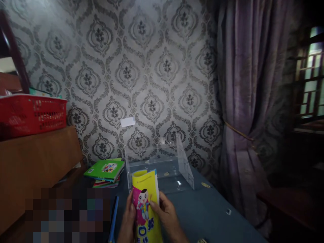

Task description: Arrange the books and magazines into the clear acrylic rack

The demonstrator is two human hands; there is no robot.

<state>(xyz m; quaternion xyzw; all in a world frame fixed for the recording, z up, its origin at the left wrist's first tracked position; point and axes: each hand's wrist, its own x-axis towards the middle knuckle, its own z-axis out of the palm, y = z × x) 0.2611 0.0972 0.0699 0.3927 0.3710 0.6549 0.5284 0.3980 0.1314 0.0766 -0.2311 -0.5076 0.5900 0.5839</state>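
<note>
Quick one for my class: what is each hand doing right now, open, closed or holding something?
Left hand: holding the left side of the yellow-and-pink booklet.
Right hand: holding the booklet's right side, thumb on the front.

Looks out from the wearer's head, forward and somewhat down, facing the patterned wall (152, 77) nearly square on. Views the blue-covered table (202, 209) from above, cutting off the near part at the lower edge. Shows the left hand (128, 216) and the right hand (168, 213) from behind, close up at bottom centre, with the wall farther off. Spreads wide, reaching left to a red basket (20, 114) and right past a curtain (243, 98) to a window (311, 74).
</note>
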